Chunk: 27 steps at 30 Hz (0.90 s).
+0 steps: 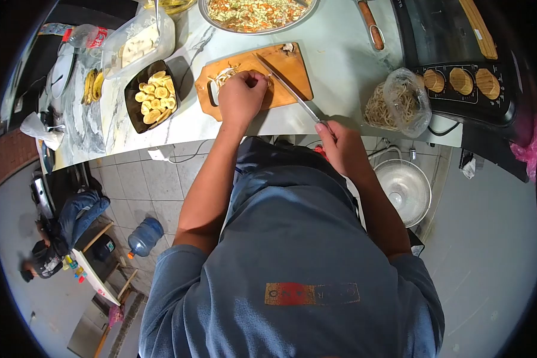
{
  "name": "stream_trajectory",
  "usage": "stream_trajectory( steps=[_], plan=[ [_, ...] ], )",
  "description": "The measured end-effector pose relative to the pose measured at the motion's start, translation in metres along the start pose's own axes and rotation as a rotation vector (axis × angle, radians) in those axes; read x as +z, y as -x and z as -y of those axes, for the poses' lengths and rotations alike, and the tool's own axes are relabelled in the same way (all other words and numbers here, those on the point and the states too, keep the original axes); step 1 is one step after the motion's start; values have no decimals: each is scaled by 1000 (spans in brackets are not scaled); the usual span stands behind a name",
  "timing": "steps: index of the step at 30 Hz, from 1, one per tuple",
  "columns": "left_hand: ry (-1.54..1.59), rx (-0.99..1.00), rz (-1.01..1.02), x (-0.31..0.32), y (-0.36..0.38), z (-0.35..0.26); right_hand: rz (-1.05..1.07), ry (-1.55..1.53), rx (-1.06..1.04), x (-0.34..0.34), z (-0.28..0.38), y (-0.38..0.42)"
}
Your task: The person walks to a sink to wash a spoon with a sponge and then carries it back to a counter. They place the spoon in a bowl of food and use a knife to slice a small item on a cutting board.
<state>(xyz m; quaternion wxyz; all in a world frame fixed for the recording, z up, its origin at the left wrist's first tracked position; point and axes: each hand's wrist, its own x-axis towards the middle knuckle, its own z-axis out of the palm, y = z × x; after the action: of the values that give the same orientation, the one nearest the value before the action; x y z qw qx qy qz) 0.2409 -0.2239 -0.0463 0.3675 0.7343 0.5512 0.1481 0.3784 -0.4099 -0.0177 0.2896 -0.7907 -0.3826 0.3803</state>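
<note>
Hands: left (241, 95) presses onion (261, 77), right (339, 146) grips knife (286, 88).

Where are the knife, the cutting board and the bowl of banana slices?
knife (286, 88), head view, middle of the blade.
cutting board (292, 68), head view, bare wood right of blade.
bowl of banana slices (132, 119), head view, dark rim.

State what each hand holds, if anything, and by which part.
The right hand grips a knife by its handle. The left hand presses down on pale food on the cutting board.
</note>
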Motion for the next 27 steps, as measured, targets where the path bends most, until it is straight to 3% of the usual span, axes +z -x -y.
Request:
stream_trajectory(
  steps=[27],
  plan=[
    [-4,-11,10,-2,1,-3,-67,208,-85,-1,4,-2]
  ],
)
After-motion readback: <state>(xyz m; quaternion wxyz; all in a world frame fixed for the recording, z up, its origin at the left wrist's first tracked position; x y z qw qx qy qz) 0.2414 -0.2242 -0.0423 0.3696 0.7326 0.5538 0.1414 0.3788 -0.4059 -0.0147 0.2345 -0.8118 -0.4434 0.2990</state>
